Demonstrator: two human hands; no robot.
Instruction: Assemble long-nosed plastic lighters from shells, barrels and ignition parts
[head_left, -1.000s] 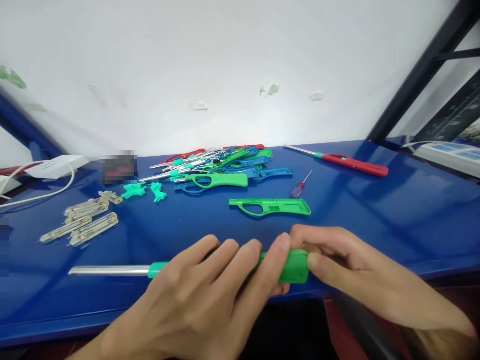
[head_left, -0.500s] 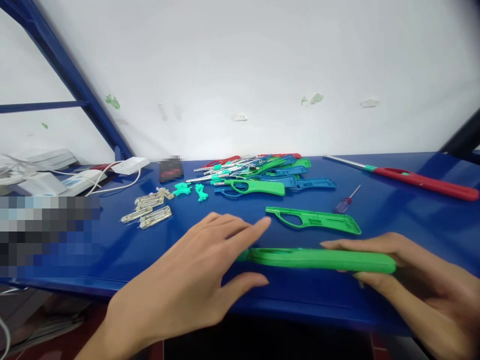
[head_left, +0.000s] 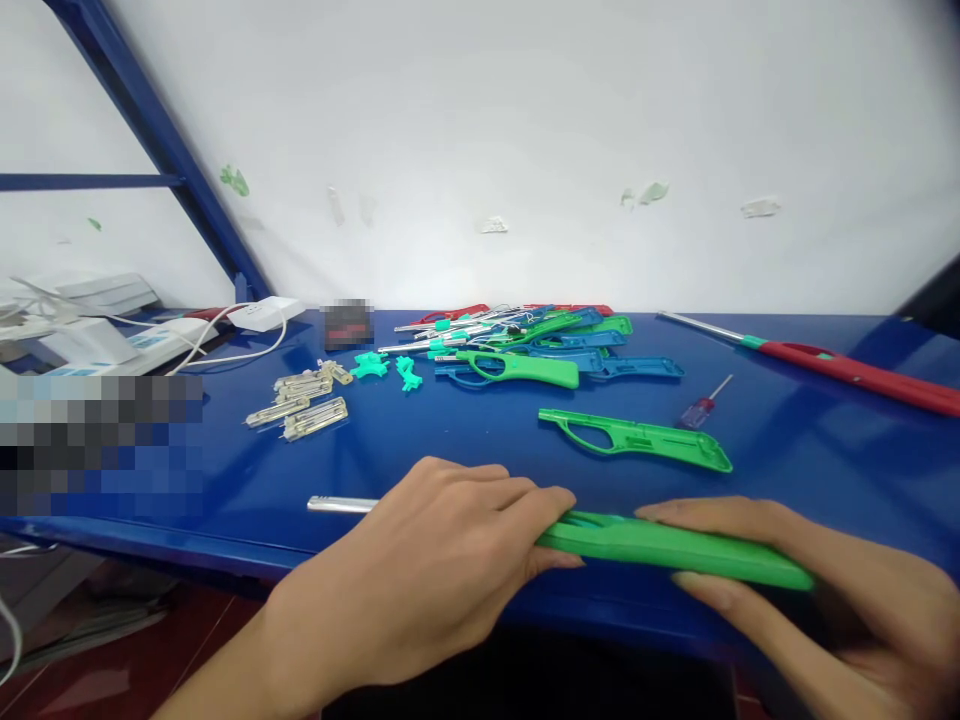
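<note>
A green gas lighter [head_left: 675, 548] lies across the front of the desk, held between both hands. My left hand [head_left: 435, 560] is closed around its front end, thumb below and fingers above. Its metal tube [head_left: 341, 504] sticks out to the left past the knuckles. My right hand [head_left: 810, 560] pinches the rear of the handle between thumb and fingers. Just behind the lighter rests an open green half-shell [head_left: 652, 445], its ribbed inside facing up. A small screwdriver [head_left: 697, 411] with a purple handle lies beyond that shell.
A heap of blue, green and red lighter shells [head_left: 555, 345] with metal tubes lies near the wall. Teal plastic parts [head_left: 370, 365] and clear lighter inner parts [head_left: 315, 415] sit left of it. A red lighter [head_left: 847, 368] lies at right, a white power strip [head_left: 266, 313] at left.
My left hand has closed on the lighter's front end, its fingers having been apart before. The lighter has tilted, its rear end lower, and the metal tube now shows at left.
</note>
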